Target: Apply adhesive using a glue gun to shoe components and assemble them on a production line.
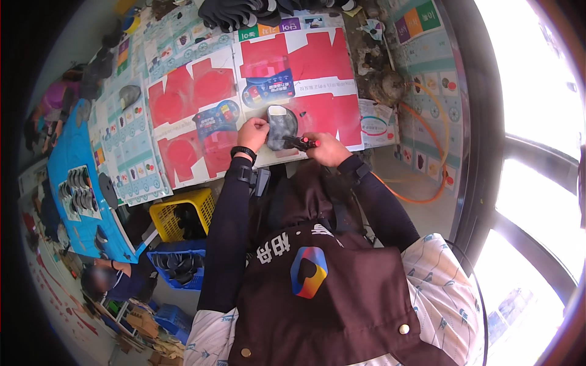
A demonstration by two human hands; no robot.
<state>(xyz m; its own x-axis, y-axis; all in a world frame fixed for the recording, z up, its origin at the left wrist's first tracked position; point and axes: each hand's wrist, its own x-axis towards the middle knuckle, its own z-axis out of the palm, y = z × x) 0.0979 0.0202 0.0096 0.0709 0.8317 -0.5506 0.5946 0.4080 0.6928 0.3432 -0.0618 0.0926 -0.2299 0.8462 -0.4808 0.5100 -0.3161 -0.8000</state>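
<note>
My left hand [253,133] pinches the left edge of a dark grey, rounded flat piece [284,130] with a pale patch at its far end. The piece lies at the table's near edge, on white card printed with red shapes [323,119]. My right hand [328,150] is closed around a small black hand tool with red ends [300,143]. The tool's tip reaches the near right side of the grey piece. Its exact kind is too small to make out.
Dark, sole-like pieces [235,13] are heaped at the table's far edge. An orange hose [434,131] loops at the right. Yellow [160,215] and blue [199,282] baskets with dark pieces stand lower left. Beside a blue-covered table [79,235] is another person [128,283].
</note>
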